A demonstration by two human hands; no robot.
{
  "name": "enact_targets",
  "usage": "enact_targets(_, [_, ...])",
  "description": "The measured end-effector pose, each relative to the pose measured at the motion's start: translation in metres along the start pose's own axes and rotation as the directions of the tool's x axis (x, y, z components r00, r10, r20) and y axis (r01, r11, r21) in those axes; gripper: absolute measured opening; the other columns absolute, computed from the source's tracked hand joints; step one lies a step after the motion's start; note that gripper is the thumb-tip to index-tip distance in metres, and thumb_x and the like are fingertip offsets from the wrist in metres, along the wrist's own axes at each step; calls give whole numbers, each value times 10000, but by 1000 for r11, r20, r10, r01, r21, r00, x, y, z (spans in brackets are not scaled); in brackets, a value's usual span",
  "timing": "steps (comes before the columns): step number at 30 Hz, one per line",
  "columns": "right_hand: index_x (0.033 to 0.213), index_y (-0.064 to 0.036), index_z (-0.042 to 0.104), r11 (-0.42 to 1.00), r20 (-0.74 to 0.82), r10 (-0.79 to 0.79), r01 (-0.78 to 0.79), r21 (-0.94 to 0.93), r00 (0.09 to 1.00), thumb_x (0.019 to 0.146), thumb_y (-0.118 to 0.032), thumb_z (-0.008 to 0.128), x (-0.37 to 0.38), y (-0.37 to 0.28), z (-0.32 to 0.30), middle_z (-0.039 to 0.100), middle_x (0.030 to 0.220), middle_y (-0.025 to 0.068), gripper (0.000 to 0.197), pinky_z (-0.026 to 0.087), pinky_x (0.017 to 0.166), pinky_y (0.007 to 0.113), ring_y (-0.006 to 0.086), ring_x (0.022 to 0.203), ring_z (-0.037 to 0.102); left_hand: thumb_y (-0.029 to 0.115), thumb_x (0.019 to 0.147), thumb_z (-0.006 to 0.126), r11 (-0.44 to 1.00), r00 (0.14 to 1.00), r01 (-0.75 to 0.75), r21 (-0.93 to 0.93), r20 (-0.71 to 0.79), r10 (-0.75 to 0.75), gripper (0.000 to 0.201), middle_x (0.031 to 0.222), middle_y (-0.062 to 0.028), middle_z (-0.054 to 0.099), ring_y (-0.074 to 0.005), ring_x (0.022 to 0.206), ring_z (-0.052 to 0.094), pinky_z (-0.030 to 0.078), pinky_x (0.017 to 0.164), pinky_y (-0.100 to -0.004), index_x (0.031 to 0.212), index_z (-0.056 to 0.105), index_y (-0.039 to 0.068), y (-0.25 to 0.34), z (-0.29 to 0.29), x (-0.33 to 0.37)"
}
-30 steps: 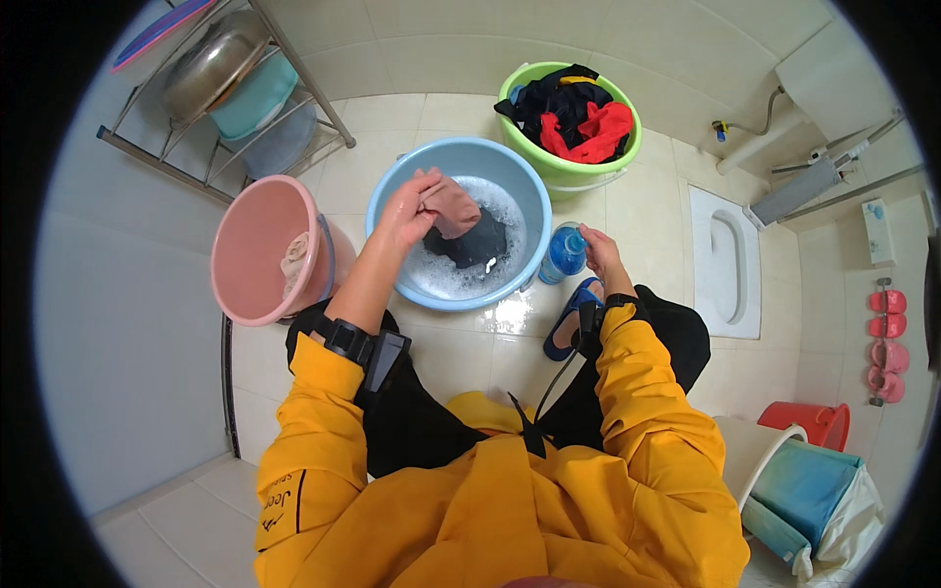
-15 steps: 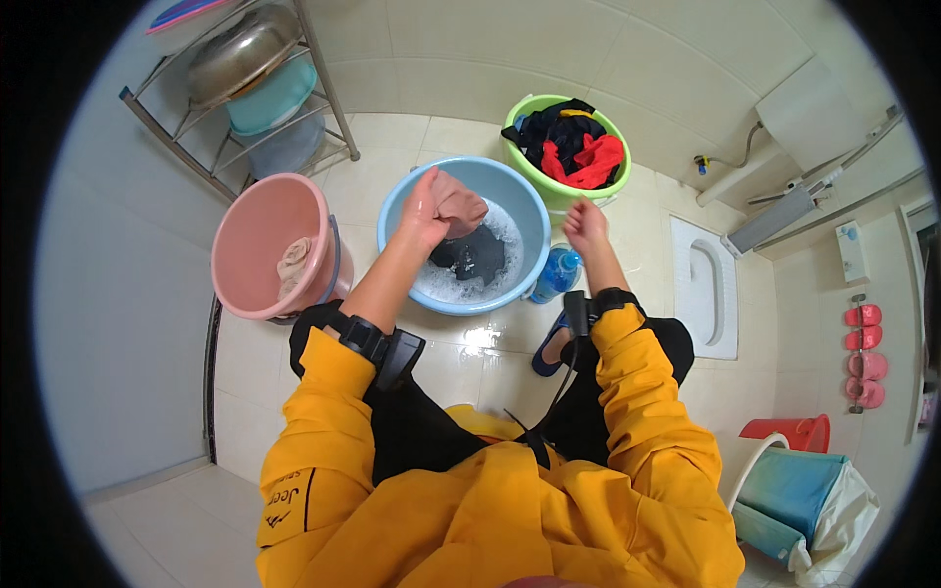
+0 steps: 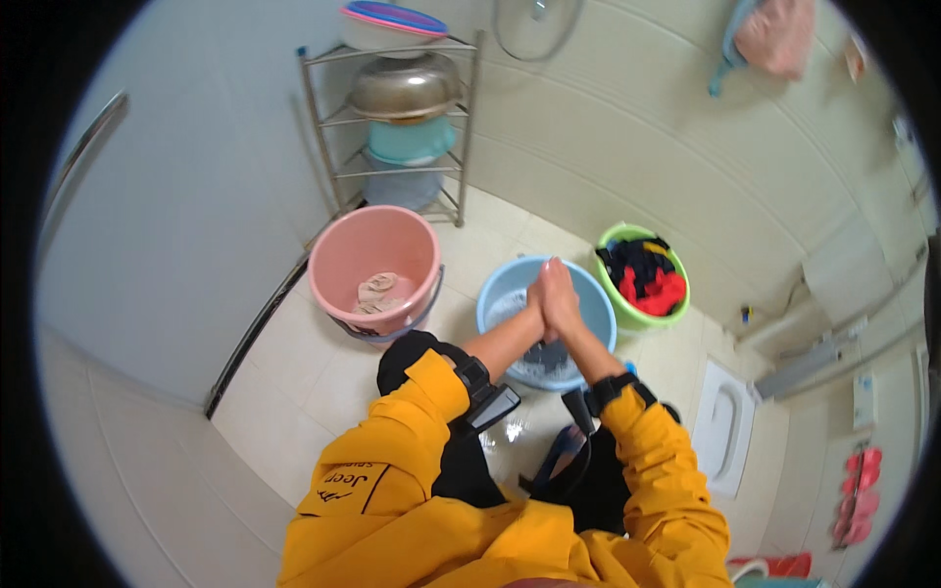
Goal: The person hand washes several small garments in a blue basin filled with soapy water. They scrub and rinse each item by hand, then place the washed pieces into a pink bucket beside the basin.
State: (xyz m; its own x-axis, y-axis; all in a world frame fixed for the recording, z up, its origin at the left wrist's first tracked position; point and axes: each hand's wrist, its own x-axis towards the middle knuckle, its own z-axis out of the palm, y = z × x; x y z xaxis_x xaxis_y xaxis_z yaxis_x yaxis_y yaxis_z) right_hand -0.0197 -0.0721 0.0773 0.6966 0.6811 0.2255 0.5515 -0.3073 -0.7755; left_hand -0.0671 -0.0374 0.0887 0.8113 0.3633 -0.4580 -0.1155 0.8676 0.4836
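Note:
My left hand (image 3: pixel 535 297) and my right hand (image 3: pixel 561 294) are pressed together, palm to palm, above the light blue basin (image 3: pixel 600 335). Both are closed; the pink cloth seen earlier in my left hand is hidden between them. Below, dark cloth (image 3: pixel 545 364) lies in sudsy water inside the basin. Left of it stands a pink bucket (image 3: pixel 377 239) with a pale, crumpled cloth (image 3: pixel 376 292) at the bottom. Just right of the basin, a green bucket (image 3: pixel 609 282) is heaped with dark clothes and a red garment (image 3: pixel 654 297).
A metal corner rack (image 3: pixel 468 132) bearing stacked basins stands at the back against the wall. On the right, a white squat toilet (image 3: pixel 723 428) is set into the floor. Pink and red slippers (image 3: pixel 859 502) hang on the right wall. The tiles before the basin look wet.
My right hand has come from beside the green bucket to meet my left hand over the basin. The pink cloth is out of sight. The view has turned left and tilted up.

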Motion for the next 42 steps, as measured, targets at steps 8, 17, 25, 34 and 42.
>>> enact_targets(8, [951, -15, 581, 529, 534, 227, -564, 634, 814, 820, -484, 397, 35, 38, -23, 586, 906, 96, 520, 399, 759, 256, 169, 832, 543, 311, 814, 397, 990, 976, 136, 37, 166, -141, 246, 733, -70, 543, -229, 700, 547, 451, 687, -369, 771, 500, 91, 14, 8, 7])
enact_targets(17, [914, -46, 494, 494, 306, 143, -336, 802, 941, 719, -72, 547, 37, 68, -59, 549, 818, 74, 203, 453, 650, 257, 170, 711, 550, 351, 873, 330, 958, 983, -68, 278, 181, 17, 357, 849, -91, 556, -237, 805, 560, 458, 736, -348, 949, 488, 40, 45, -11, 34])
enact_targets(25, [566, -51, 541, 868, -154, -492, 469, -161, 857, 744, -272, 545, 22, 21, -7, 520, 553, 137, 284, 393, 450, 365, 291, 485, 512, 339, 858, 351, 994, 934, 83, -68, 354, -53, 293, 825, -70, 542, -219, 711, 531, 441, 652, -363, 907, 488, 84, -19, -35, 95])
enact_targets(34, [581, -35, 561, 955, -221, -278, 294, 38, 935, 782, -321, 495, 34, 37, 0, 523, 554, 177, 355, 384, 456, 420, 351, 496, 505, 301, 839, 364, 940, 914, -318, 122, 303, 270, 253, 592, -10, 503, -167, 474, 510, 352, 342, -283, 720, 506, 128, -21, -37, 93])
enact_targets(42, [531, -22, 519, 982, -249, -190, 185, -44, 950, 775, -299, 505, 29, 26, -12, 478, 492, 174, 369, 356, 422, 381, 332, 434, 462, 260, 826, 411, 992, 997, 44, -118, -56, -51, 223, 542, -13, 457, -135, 373, 400, 273, 306, -277, 663, 469, 118, -16, -15, 79])
